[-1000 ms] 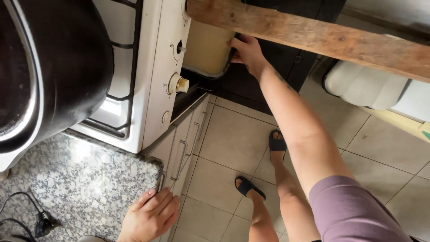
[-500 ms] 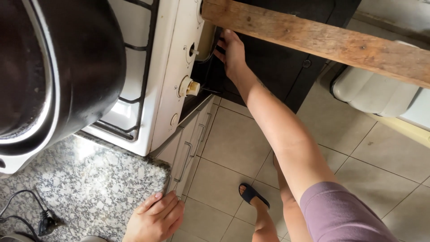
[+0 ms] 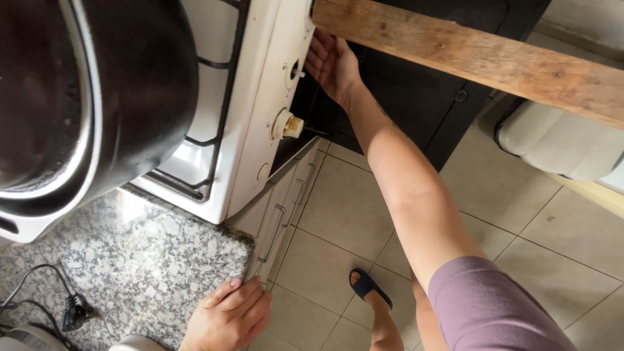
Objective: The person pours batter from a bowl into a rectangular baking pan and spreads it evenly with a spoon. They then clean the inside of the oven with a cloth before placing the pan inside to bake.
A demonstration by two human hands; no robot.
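While the right hand (image 3: 333, 65) is reaching open-fingered, gripping nothing, by the stove (image 3: 260, 123) front w/ knobs (image 3: 286, 123), left hand (image 3: 229, 318) is resting flat on the counter (image 3: 130, 260) edge; wooden beam (image 3: 468, 55) is risking a bump.

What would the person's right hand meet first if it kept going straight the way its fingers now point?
Probably the wooden plank: the right hand points up the picture, fingertips already at its lower edge beside the white stove front. Depth is unclear, so it might pass underneath.
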